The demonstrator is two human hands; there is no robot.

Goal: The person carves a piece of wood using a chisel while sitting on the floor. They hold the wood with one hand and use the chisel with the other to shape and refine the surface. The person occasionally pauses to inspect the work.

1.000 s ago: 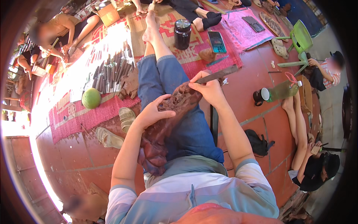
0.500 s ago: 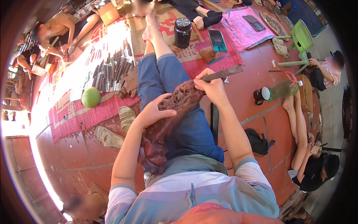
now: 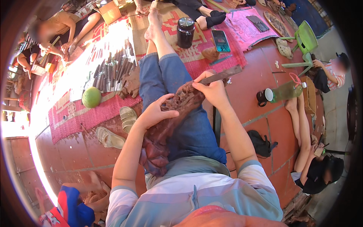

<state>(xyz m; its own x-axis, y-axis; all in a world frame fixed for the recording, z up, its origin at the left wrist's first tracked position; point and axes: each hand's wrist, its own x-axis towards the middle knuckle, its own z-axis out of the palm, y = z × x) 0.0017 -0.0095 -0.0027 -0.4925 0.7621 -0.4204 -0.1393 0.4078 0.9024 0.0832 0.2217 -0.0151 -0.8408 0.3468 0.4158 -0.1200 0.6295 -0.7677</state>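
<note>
A reddish-brown carved wood piece point(image 3: 156, 142) lies diagonally over my lap, its rough, knobby end pointing away from me. My left hand point(image 3: 155, 115) is wrapped round that rough end from the left, thumb on top. At its far tip my right hand point(image 3: 211, 87) pinches a flat dark file-like strip point(image 3: 227, 73). The strip juts out to the right, past my fingers. Its inner end is hidden by the fingers and the carving, and I cannot tell exactly where it touches the wood.
Beyond my legs, a patterned mat point(image 3: 73, 117) holds several carving tools point(image 3: 113, 72), a green round fruit point(image 3: 91, 97), a black jar point(image 3: 185, 33) and a phone point(image 3: 221, 41). Sandals point(image 3: 109, 137) lie left. A mug point(image 3: 264, 97), green bottle point(image 3: 283, 94) and green chair point(image 3: 305, 38) stand right. Other people sit around.
My right hand and the strip have shifted slightly left and toward me along the carving. My left hand stays put. At lower left, a person in blue and red has come into view.
</note>
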